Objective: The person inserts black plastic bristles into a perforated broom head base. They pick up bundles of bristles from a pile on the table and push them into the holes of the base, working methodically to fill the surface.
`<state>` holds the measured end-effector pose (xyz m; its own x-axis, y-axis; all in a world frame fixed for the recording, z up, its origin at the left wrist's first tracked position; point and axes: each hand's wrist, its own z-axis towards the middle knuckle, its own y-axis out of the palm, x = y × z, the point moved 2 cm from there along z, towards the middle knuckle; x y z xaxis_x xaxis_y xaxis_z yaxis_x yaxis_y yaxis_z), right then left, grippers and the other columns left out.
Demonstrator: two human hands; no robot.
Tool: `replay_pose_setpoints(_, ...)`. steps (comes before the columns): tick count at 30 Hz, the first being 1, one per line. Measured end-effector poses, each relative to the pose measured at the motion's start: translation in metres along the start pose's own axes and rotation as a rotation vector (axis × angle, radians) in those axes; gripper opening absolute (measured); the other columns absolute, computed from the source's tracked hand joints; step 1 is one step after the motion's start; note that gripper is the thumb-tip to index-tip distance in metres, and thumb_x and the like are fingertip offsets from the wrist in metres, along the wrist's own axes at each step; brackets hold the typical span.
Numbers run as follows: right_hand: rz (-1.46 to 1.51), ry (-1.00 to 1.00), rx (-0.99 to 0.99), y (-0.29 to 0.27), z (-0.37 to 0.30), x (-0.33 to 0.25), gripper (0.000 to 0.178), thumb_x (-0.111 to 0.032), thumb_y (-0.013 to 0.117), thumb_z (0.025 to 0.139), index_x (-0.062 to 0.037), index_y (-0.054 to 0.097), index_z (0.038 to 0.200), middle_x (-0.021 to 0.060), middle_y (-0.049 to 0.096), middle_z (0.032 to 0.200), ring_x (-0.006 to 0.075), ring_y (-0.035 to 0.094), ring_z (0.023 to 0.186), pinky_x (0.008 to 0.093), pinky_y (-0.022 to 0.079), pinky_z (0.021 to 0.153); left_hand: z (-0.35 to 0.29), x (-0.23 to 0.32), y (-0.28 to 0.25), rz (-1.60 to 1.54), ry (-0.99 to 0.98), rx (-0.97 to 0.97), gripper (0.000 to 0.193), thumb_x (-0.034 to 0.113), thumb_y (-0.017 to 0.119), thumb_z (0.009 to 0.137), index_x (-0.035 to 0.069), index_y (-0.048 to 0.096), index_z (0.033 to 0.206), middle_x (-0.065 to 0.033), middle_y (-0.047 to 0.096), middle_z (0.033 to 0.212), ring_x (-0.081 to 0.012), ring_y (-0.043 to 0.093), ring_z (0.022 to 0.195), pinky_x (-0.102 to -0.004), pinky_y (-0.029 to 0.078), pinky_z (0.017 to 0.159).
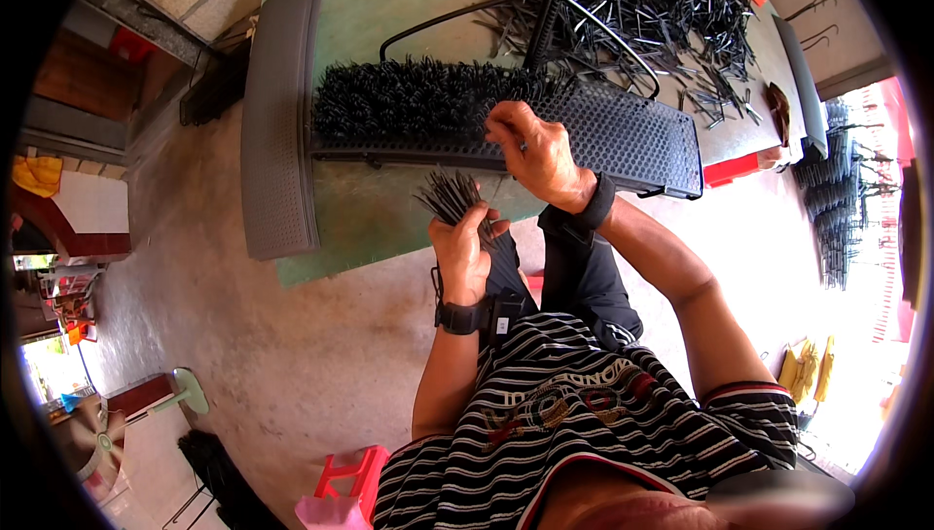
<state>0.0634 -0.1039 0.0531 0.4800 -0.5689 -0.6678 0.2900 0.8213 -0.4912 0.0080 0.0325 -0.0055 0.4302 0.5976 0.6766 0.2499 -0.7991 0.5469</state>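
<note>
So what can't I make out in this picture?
Head view:
What the bare right hand holds, if anything: hidden by its curled fingers.
Lower ends of the thin black sticks: covered by the bare left hand.
Far edge of the loose black heap: cut off by the top edge.
Pale fan: blades motion-blurred.

Looks steeply down from head height through a wide fisheye lens, close above the left hand (463,256) and right hand (545,156), past the near striped shirt (584,423) toward the far green table (365,224).
</note>
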Motion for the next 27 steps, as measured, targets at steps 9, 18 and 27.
replay_pose_setpoints(9, -0.401, -0.207, -0.240, 0.005, 0.009, 0.003, 0.009, -0.010, 0.063, 0.079, -0.0039, 0.063, 0.085, 0.0103, 0.059, 0.077, 0.0282, 0.059, 0.061, 0.0358, 0.048, 0.053, -0.003, 0.000, -0.002, 0.103, 0.008, 0.049, 0.012, -0.002, 0.061, 0.079, -0.001, 0.063, 0.091, -0.0060, 0.062, 0.076, -0.0162, 0.059, 0.058, -0.0294, 0.050, 0.048)
replay_pose_setpoints(18, 0.160, 0.474, -0.412, -0.018, 0.003, 0.007, 0.021, -0.019, 0.069, 0.075, 0.0008, 0.068, 0.081, 0.0111, 0.065, 0.066, 0.0157, 0.062, 0.058, 0.0268, 0.048, 0.055, -0.003, -0.007, 0.025, 0.210, -0.068, -0.205, 0.022, 0.005, 0.065, 0.081, 0.001, 0.060, 0.102, -0.0102, 0.066, 0.086, -0.0172, 0.062, 0.061, -0.0277, 0.050, 0.050)
replay_pose_setpoints(27, 0.371, 0.743, -0.316, -0.044, -0.013, 0.029, 0.025, -0.024, 0.059, 0.088, -0.0005, 0.067, 0.093, -0.0015, 0.060, 0.068, 0.0035, 0.050, 0.060, 0.0187, 0.040, 0.051, 0.000, -0.013, 0.035, -0.010, -0.148, -0.252, 0.027, 0.011, 0.061, 0.086, 0.004, 0.056, 0.111, -0.0105, 0.065, 0.095, -0.0213, 0.064, 0.073, -0.0337, 0.054, 0.061)
